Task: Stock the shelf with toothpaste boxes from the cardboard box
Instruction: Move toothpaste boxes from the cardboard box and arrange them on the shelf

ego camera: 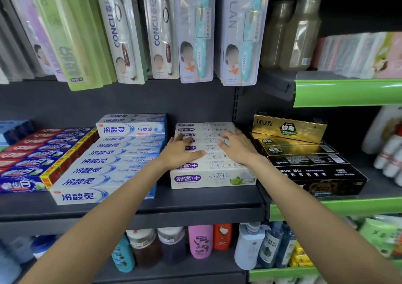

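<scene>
Both hands lay flat on top of the row of white toothpaste boxes with purple logos [214,176] in the middle of the dark grey shelf [195,201]. The left hand [181,152] had its fingers loosely spread, palm down, gripping nothing. The right hand [236,145] rested beside it, fingers spread and slightly curled over the box tops. Left of the left fingers sat blue-and-white toothpaste boxes [104,170]; right of the right fingers, gold and black toothpaste boxes [304,153]. Toothbrush packs [195,33] hung above the fingertips.
</scene>
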`<state>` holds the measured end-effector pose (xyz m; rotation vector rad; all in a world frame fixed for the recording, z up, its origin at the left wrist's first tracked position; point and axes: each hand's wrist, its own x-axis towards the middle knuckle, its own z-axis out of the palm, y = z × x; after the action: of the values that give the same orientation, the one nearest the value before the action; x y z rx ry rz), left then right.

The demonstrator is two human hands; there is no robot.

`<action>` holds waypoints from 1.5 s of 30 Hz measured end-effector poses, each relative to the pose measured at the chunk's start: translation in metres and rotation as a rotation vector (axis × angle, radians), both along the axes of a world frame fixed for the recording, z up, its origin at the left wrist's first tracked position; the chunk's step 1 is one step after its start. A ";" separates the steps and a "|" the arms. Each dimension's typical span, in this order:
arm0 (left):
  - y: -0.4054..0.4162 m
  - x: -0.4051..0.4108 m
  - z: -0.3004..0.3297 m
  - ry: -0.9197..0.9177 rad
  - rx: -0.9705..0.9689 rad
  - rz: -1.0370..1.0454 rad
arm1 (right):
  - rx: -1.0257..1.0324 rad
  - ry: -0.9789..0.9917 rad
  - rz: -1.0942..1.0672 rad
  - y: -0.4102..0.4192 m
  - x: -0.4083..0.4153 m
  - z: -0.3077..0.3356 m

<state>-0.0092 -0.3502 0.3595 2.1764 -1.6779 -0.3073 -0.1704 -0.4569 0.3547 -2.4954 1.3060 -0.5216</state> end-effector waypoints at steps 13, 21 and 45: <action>-0.002 0.003 -0.007 0.051 -0.021 0.030 | 0.007 0.018 0.000 -0.001 0.001 0.000; 0.002 -0.008 0.006 -0.496 -0.016 -0.058 | -0.108 0.070 0.098 0.036 -0.032 0.023; 0.016 -0.066 0.005 -0.584 0.127 -0.141 | -0.274 0.077 0.170 0.062 -0.084 0.009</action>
<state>-0.0754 -0.3342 0.3647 2.3956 -2.1697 0.2197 -0.2546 -0.3952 0.3636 -2.8444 1.0977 -0.6053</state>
